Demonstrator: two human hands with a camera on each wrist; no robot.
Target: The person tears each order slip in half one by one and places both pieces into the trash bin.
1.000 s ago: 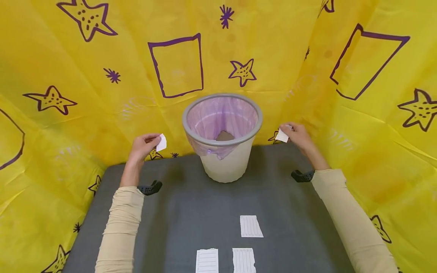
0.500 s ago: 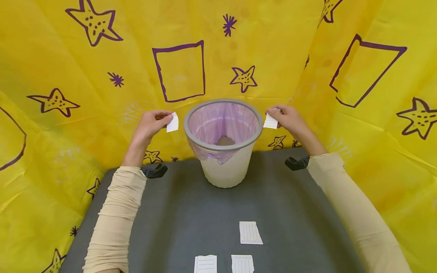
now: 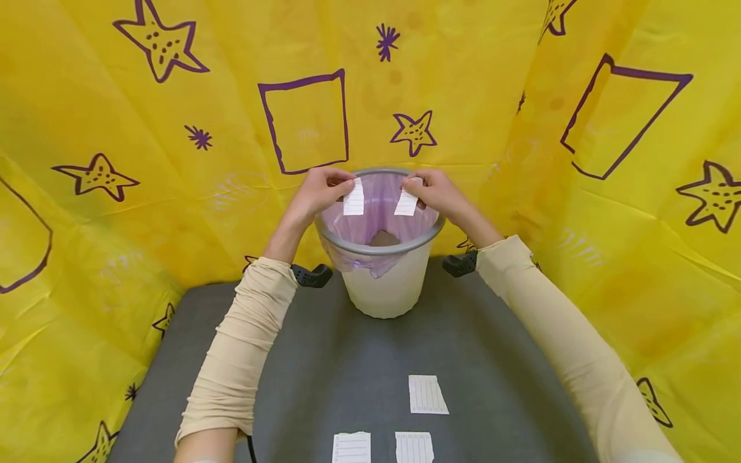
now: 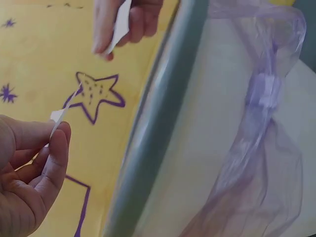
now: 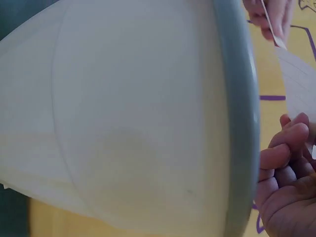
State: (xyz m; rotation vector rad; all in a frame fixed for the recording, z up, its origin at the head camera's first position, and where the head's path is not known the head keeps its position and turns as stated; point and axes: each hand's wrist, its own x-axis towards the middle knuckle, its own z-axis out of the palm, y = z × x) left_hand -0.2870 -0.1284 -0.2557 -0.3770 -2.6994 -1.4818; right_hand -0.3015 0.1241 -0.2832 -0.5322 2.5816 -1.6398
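Observation:
My left hand point(image 3: 321, 191) pinches a small lined paper piece point(image 3: 354, 198) between thumb and fingers, over the left side of the bin's opening. On the opposite side, my right hand point(image 3: 437, 190) pinches another lined paper piece point(image 3: 406, 200). Both scraps hang above the mouth of a pale waste bin point(image 3: 384, 292), which has a grey rim and a thin purple liner point(image 3: 375, 260) folded over its front. In the left wrist view, the left hand's paper scrap point(image 4: 60, 118) appears edge-on. The right wrist view has the right hand's paper scrap point(image 5: 298, 84) above the fingertips.
Several torn lined paper pieces lie at the front of the dark grey table point(image 3: 324, 379), among them one slanted paper piece point(image 3: 427, 394). Yellow curtains point(image 3: 220, 83) with purple drawings stand behind and on both sides of the table, close to the bin.
Both hands have risen and come inward from the two sides of the bin to above its opening, each still pinching its paper piece. The bin and table papers stay put.

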